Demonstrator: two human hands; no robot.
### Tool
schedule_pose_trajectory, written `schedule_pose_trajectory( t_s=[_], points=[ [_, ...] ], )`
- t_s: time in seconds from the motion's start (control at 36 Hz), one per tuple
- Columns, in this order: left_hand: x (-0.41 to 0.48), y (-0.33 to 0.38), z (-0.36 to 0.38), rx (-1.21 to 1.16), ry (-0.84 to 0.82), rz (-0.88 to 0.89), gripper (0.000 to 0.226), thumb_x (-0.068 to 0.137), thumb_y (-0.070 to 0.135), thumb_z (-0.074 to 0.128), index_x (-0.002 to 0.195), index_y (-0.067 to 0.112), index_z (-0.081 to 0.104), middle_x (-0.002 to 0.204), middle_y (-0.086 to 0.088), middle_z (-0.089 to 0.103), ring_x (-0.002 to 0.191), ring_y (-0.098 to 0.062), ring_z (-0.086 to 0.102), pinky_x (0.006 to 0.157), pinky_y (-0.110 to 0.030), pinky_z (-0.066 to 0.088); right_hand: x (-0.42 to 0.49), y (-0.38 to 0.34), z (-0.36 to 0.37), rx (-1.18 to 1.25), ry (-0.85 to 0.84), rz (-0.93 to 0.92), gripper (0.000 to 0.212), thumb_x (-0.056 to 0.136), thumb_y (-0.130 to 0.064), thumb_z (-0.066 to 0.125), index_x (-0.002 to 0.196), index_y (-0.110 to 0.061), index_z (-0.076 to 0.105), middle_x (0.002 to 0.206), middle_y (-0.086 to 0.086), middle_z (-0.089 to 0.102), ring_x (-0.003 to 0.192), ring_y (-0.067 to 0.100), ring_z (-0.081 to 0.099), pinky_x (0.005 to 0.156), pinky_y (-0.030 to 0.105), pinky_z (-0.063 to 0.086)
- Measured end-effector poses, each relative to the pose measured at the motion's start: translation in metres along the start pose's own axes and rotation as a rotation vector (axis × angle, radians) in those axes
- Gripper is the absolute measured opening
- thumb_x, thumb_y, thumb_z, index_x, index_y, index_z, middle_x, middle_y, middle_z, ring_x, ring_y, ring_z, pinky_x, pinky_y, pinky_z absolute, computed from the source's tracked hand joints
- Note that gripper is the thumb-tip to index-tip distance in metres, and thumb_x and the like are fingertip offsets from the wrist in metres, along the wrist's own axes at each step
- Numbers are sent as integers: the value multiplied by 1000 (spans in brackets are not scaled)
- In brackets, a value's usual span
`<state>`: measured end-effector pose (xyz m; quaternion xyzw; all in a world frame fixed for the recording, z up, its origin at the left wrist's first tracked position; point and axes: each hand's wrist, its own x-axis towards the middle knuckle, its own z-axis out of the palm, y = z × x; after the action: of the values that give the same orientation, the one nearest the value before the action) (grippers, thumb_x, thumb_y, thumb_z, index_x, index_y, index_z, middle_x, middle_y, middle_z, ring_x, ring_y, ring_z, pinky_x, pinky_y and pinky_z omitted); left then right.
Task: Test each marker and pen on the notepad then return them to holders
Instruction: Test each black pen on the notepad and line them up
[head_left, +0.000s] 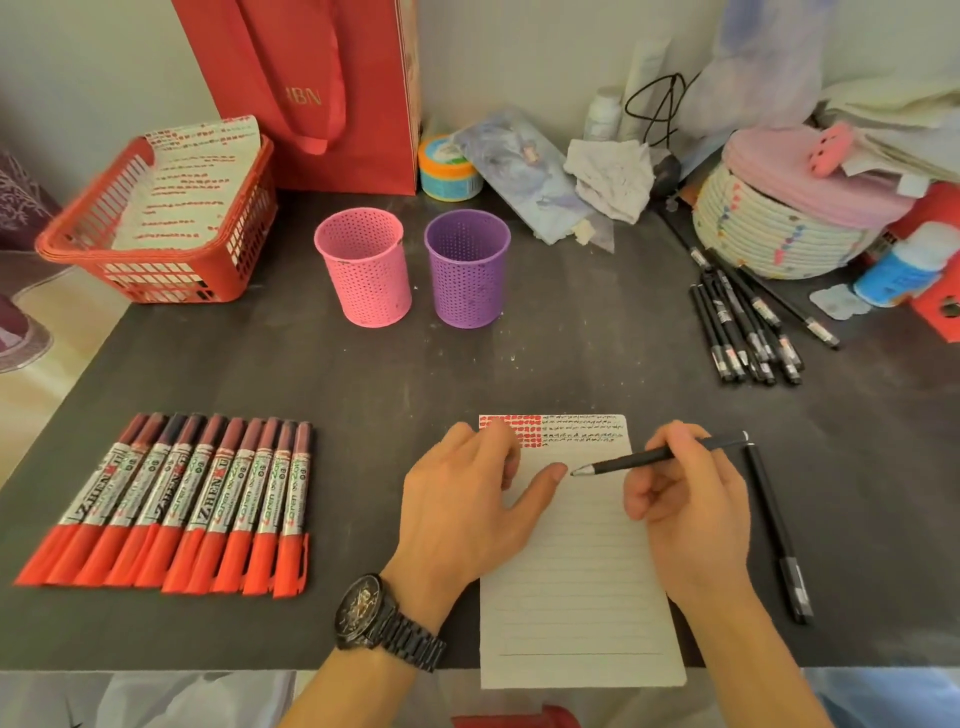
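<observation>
Your right hand (685, 504) has its fingers (655, 506) curled round a black pen (634, 460), held low and nearly level, its tip pointing left over the upper part of the notepad (576, 597); whether the tip touches the paper cannot be told. Your left hand (467, 499), with a dark watch (384, 618) on the wrist, rests on the notepad's left edge with its fingers released and holding nothing, the thumb reaching toward the pen tip. The notepad lies at the near edge of the dark counter (363, 374), with red blots and small black scribbles across its top lines and the lines below blank. A second black pen (776, 525) lies on the counter just right of the notepad, its far end close to the back of the held one. A row of red-capped markers (176, 504) lies side by side on the left. Behind, a pink holder (363, 267) and a purple holder (467, 267) stand upright next to each other, and a bundle of black pens (743, 322) lies on the right. A red basket (156, 228) with marked sheets sits at the far left.
</observation>
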<state>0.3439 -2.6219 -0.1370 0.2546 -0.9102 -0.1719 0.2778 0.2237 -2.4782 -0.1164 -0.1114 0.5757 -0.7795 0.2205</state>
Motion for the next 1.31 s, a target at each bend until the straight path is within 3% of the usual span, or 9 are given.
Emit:
schedule_pose_trajectory(
  t_s=[0.08,0.17,0.25,0.36,0.42,0.53,0.64,0.86,1.31],
  points=[
    [0,-5,5,-75,-37,-28,34,86,66,53,89,38,32,95,21,56,91,0,51,75,-14,38,2,-2,0,-6,11,6,33,96,-35,63,65,-25,58,51,0,54,40,16,48,40,24,37],
    [-1,-8,7,-95,-116,-22,39,84,63,57,96,41,27,120,19,57,125,-2,46,100,-20,35,1,-6,3,-40,-16,-4,30,88,-34,67,67,-19,52,55,7,58,41,19,49,41,25,40],
    [-2,-10,9,-67,-161,-23,38,84,61,58,99,36,34,118,19,56,126,-3,46,109,-26,34,5,-9,6,-22,-38,41,27,95,-23,60,70,-16,54,65,16,65,46,24,57,44,28,47],
    [-2,-9,9,-51,-155,-37,38,81,61,60,99,34,39,112,19,57,113,0,45,105,-18,24,19,-19,16,-129,-131,77,23,101,-18,54,87,-17,72,85,19,75,62,26,69,54,29,57],
    [-2,-9,8,-44,-156,-42,41,81,62,60,103,32,45,108,20,54,113,0,43,102,-13,20,28,-20,23,-256,-128,6,17,97,-25,65,82,-19,71,74,13,73,59,21,67,52,26,54],
    [-1,-9,7,-44,-153,-37,39,79,64,59,95,34,41,115,22,56,115,0,44,100,-15,22,40,-10,30,-455,-102,-69,30,92,-36,71,69,-20,61,53,7,63,44,16,58,42,24,45],
    [-2,-9,8,-36,-147,-51,40,78,67,58,91,37,36,121,24,56,115,0,44,98,-16,24,41,9,28,-624,-53,-146,40,89,-41,74,60,-20,54,46,3,59,42,9,54,50,17,45],
    [-1,-11,11,-41,-144,-63,41,80,64,59,88,40,25,119,24,58,110,2,44,97,-13,22,42,20,22,-687,-54,-230,34,89,-23,74,59,-22,57,45,-2,60,43,2,54,53,9,43],
    [-2,-11,12,-51,-127,-81,41,81,60,58,90,43,23,119,23,59,109,3,45,96,-17,27,42,22,26,-769,-88,-231,29,90,-25,71,64,-25,58,48,-2,64,43,5,57,51,11,43]
  ],
)
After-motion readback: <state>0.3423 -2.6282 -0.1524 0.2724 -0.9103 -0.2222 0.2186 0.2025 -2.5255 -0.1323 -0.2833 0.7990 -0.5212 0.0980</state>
